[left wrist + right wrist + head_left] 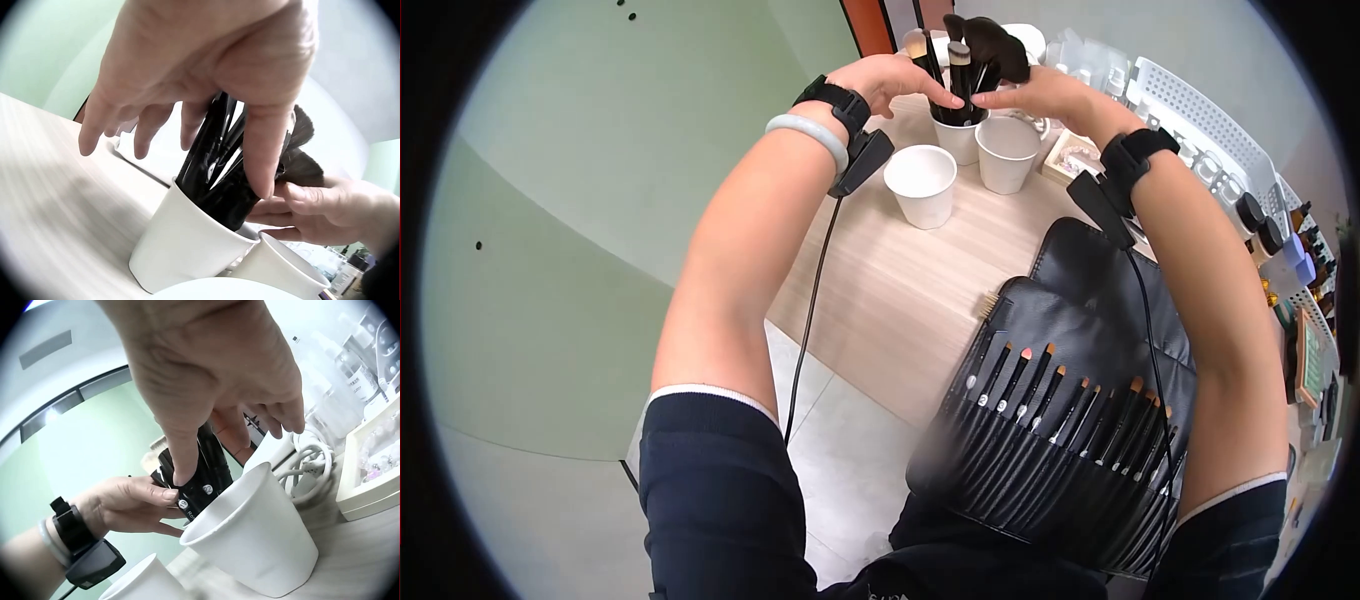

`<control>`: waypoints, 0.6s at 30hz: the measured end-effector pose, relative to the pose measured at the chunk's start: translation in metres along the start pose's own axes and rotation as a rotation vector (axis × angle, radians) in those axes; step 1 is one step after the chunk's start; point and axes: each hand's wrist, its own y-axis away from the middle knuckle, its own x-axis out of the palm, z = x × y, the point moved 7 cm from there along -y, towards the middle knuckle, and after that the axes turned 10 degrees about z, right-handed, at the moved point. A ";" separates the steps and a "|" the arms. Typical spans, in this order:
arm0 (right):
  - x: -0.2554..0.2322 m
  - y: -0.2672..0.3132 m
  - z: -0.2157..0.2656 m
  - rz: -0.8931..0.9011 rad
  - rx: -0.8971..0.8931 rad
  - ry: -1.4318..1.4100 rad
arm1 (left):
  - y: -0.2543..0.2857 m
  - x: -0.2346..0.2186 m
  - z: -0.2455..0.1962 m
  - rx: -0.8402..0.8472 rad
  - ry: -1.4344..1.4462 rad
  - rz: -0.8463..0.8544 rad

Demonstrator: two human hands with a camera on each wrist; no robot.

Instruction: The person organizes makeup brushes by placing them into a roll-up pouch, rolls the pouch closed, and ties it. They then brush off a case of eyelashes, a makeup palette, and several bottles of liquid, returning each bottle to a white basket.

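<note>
A bundle of makeup brushes (990, 45) with black handles stands heads-up in a white paper cup (957, 143) at the back of the table. My left hand (885, 84) reaches in from the left, its thumb along the handles (219, 169) and its fingers spread, largely straight. From the other side comes my right hand (1055, 100), with its thumb against the bundle and its fingers extended. The two thumbs almost meet in front of the brushes. Handle ends are hidden inside the cup (181, 240).
Two more white cups, one front-left (922, 190) and one beside the brush cup (1006, 158), stand close. A black brush roll (1040, 400) holding several slim brushes lies nearer me. At the right are a small tray (369, 481), white cable (312, 469), and bottles in a perforated basket (1200, 110).
</note>
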 end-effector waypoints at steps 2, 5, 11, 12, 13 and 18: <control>0.005 -0.003 0.007 0.066 -0.051 -0.094 | -0.001 0.002 0.000 0.020 0.009 0.001; 0.006 -0.008 0.012 0.021 -0.138 -0.130 | -0.001 0.006 -0.005 0.065 0.025 0.008; 0.011 -0.005 0.024 0.024 -0.122 -0.099 | 0.004 0.019 -0.015 0.098 0.024 0.064; 0.011 -0.009 0.026 0.013 -0.141 -0.086 | 0.005 0.019 -0.016 0.097 0.023 0.065; 0.011 -0.012 0.026 0.002 -0.160 -0.073 | 0.006 0.020 -0.017 0.093 0.013 0.071; 0.014 -0.006 0.032 -0.020 -0.121 -0.111 | 0.009 0.024 -0.021 0.125 0.010 0.056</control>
